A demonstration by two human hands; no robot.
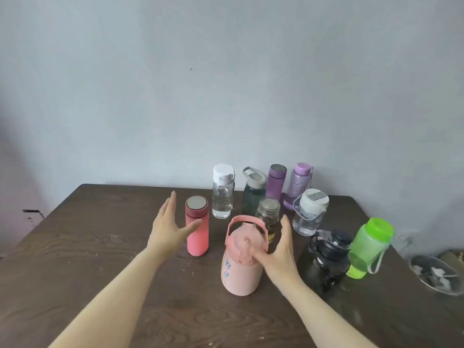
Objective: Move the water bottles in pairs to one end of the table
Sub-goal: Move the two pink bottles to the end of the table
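Several water bottles stand on the dark wooden table (100, 247). A slim pink flask (197, 237) stands left of centre. A squat pink jug (239, 270) with a handle is in front. My left hand (170, 227) is open just left of the flask, thumb near its side, not gripping. My right hand (278, 249) is open at the jug's right side, thumb against its lid. Behind stand a clear white-capped bottle (222, 194), a dark green bottle (253, 197), a small glass jar bottle (269, 217), two purple bottles (275, 184) (298, 184) and a clear handled bottle (308, 214).
At the right stand a dark smoky bottle (329, 259) and a green bottle (367, 247) with a strap. A glass dish (437, 275) sits off the table's right edge. A grey wall runs behind the table.
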